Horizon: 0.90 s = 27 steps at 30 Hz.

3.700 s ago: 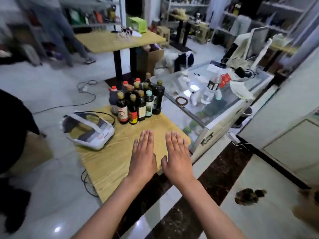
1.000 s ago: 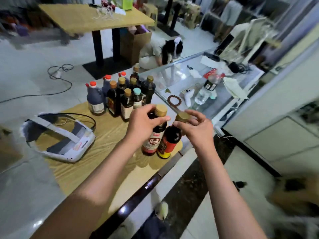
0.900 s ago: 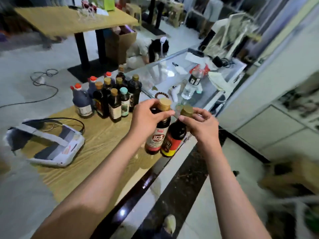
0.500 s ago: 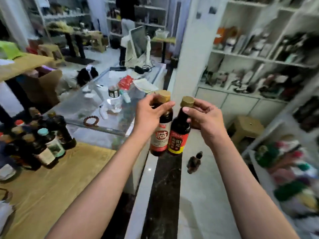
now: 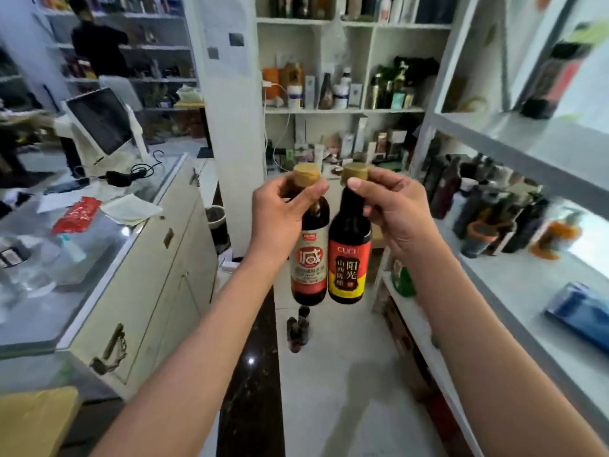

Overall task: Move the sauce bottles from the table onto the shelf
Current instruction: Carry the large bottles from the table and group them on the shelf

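Two dark sauce bottles with tan caps hang upright side by side in the air in front of me. My left hand (image 5: pixel 280 212) grips the neck of the white-and-red-labelled sauce bottle (image 5: pixel 309 258). My right hand (image 5: pixel 392 206) grips the neck of the red-and-yellow-labelled sauce bottle (image 5: pixel 349 255). The white shelf (image 5: pixel 514 285) runs along my right side, with several dark bottles (image 5: pixel 487 206) standing on it farther back. The table with the other bottles is out of view except for a wooden corner (image 5: pixel 33 420) at bottom left.
A glass-topped counter (image 5: pixel 138 258) with papers and a monitor (image 5: pixel 102 123) stands on my left. A narrow floor aisle lies between counter and shelf, with a small dark object (image 5: pixel 298 331) on the floor. A blue packet (image 5: pixel 583 311) lies on the shelf. A person (image 5: pixel 99 44) stands far back left.
I have lifted both bottles off the table and turned right towards the shelves; the bottles now hang closer to the shelf, and the table has slid out of view.
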Each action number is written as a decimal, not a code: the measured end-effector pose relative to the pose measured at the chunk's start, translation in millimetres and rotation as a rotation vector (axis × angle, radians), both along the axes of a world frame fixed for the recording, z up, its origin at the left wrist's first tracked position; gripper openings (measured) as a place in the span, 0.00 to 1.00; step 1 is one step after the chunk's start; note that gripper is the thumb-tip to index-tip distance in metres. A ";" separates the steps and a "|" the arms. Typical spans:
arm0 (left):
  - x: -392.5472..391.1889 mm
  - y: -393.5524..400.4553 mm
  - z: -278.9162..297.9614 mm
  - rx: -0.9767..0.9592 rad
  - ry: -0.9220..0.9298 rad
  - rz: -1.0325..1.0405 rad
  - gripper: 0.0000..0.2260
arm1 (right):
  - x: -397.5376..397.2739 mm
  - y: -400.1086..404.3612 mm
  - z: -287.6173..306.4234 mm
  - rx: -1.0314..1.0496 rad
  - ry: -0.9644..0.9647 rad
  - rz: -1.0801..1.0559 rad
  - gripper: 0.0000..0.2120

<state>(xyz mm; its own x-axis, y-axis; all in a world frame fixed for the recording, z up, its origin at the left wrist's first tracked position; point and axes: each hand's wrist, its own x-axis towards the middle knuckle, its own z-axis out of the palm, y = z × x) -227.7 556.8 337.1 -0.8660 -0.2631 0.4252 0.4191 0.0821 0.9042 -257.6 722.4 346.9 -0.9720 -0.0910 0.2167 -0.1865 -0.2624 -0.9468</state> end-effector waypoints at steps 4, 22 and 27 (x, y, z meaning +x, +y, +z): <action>-50.6 59.6 7.1 0.027 0.007 -0.057 0.08 | -38.3 56.0 10.6 0.003 0.032 -0.051 0.13; -361.8 223.7 120.7 0.139 0.112 -0.567 0.11 | -246.4 189.4 117.4 -0.067 0.196 -0.483 0.04; -431.5 274.2 156.0 0.170 0.163 -0.751 0.13 | -297.1 232.2 149.0 0.018 0.272 -0.702 0.02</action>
<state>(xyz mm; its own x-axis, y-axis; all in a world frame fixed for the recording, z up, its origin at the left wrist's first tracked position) -659.2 831.0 493.1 -0.7677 0.2951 0.5688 0.4363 -0.4094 0.8013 -554.7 954.6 495.9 -0.7149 0.5246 0.4623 -0.5324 0.0201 -0.8462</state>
